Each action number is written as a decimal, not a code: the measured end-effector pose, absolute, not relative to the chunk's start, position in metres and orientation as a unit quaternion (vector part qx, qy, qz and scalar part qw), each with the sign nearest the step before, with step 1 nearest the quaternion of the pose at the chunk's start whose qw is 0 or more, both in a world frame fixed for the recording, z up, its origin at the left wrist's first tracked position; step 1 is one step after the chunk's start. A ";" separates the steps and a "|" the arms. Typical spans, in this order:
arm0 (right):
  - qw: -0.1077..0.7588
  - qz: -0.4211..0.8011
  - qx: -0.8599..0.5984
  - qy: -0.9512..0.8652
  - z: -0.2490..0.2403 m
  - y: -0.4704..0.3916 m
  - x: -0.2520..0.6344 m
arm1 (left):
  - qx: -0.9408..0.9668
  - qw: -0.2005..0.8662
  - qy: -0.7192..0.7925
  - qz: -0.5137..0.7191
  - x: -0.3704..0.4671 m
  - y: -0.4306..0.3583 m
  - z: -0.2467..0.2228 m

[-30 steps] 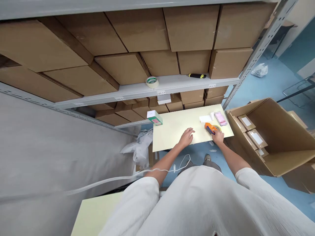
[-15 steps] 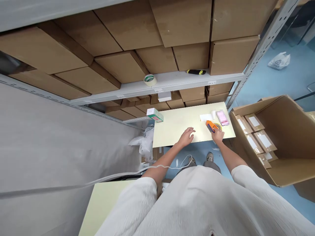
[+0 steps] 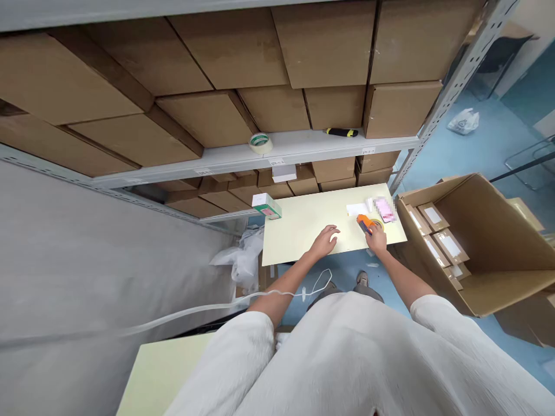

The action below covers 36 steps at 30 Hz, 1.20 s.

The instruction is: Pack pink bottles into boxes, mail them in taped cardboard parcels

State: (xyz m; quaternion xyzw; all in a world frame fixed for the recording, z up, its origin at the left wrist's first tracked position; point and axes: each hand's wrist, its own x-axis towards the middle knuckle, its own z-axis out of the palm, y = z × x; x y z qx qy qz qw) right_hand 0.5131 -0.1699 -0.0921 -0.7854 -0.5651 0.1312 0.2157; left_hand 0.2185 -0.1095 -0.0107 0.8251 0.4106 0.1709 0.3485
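My right hand (image 3: 376, 238) is closed around an orange tape dispenser (image 3: 363, 222) with a yellow roll, at the right end of the pale yellow table (image 3: 295, 231). Over the middle of the same table, near its front edge, my left hand (image 3: 324, 241) is open with its fingers slightly curled and nothing in it. A white and green box (image 3: 266, 205) stands at the table's left back corner. Behind the dispenser lie a white paper piece (image 3: 356, 209), a small white roll (image 3: 369, 204) and a pink blurred item (image 3: 384, 209).
Shelves of cardboard boxes (image 3: 338, 107) rise behind the table; a tape roll (image 3: 261, 143) and a black-yellow utility knife (image 3: 341, 132) lie on one ledge. An open carton (image 3: 498, 231) with several labelled parcels stands right. A white cable (image 3: 191, 312) runs across my left arm.
The view has shifted slightly, so most things appear a little further left. My right hand still holds the tape dispenser, and my left hand stays open over the table.
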 end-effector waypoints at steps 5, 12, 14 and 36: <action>0.237 0.120 -0.746 -0.610 -0.075 -0.166 0.501 | 0.816 0.369 0.405 0.181 0.216 -0.111 -0.012; 0.246 0.157 -0.654 -0.698 -0.057 -0.131 0.477 | 0.790 0.349 0.452 0.223 0.204 -0.121 -0.010; 0.245 0.164 -0.616 -0.730 -0.049 -0.118 0.472 | 0.771 0.334 0.485 0.243 0.201 -0.125 -0.008; 0.174 0.308 -0.174 -0.919 -0.024 -0.171 0.303 | 0.435 0.179 0.788 0.398 0.163 -0.383 -0.019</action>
